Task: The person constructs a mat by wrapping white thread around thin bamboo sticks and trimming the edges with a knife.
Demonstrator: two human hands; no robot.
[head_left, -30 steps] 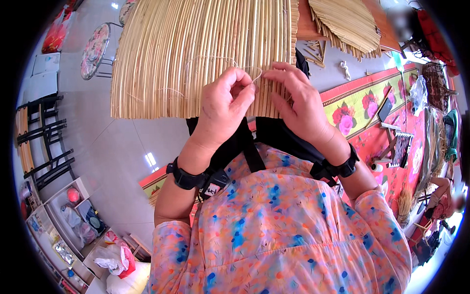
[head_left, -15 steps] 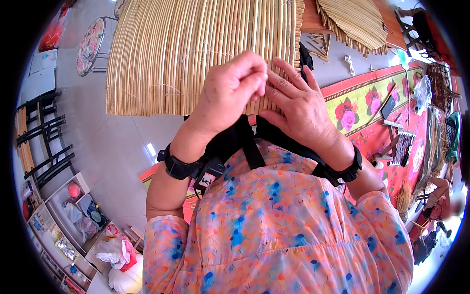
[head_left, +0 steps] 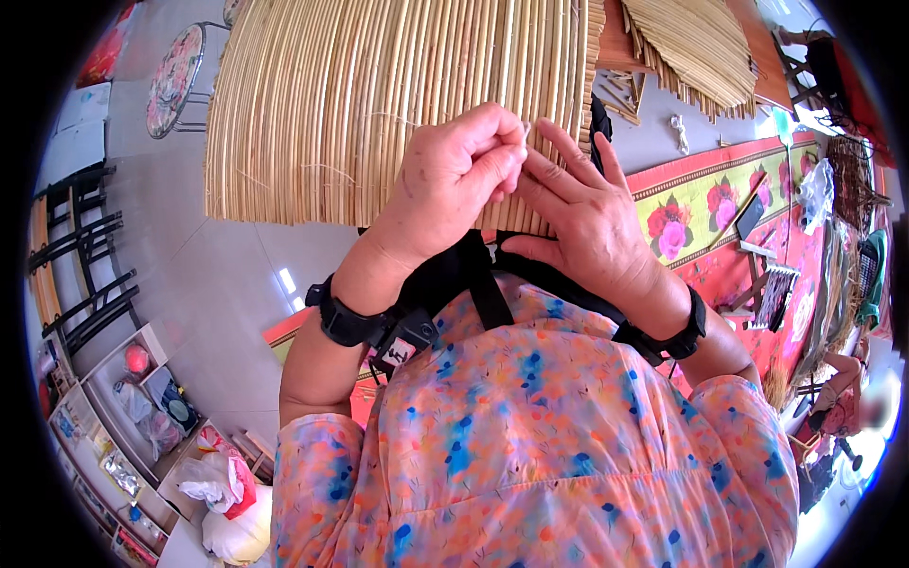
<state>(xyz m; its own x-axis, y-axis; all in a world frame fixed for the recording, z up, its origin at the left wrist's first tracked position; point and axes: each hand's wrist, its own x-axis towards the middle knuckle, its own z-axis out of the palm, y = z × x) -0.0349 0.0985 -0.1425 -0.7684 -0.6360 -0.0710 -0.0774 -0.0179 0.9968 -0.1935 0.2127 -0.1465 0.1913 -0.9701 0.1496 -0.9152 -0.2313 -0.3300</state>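
A mat of thin straw-coloured stalks [head_left: 294, 123], laid side by side, spreads in front of me at the top of the view. My left hand [head_left: 454, 175] is over its near right part, thumb and fingers pinched together; what sits in the pinch is hidden or too small to make out. A fine pale thread [head_left: 393, 117] runs over the stalks toward that hand. Close beside it, my right hand [head_left: 592, 213] rests on the stalks with its fingers stretched and apart, the index fingertip near the pinch. Both wrists wear black straps.
Another stalk mat [head_left: 696, 47] lies on a reddish-brown wooden table [head_left: 769, 71] at the far right. Beyond my right arm is a red floral cloth [head_left: 710, 208]. A round flowered stool [head_left: 177, 80] stands far left, with black folding frames [head_left: 80, 256] and shelves [head_left: 104, 426] nearer.
My left hand has shifted slightly right, still pinched. The right hand's fingers have spread a little more, and the view has moved slightly.
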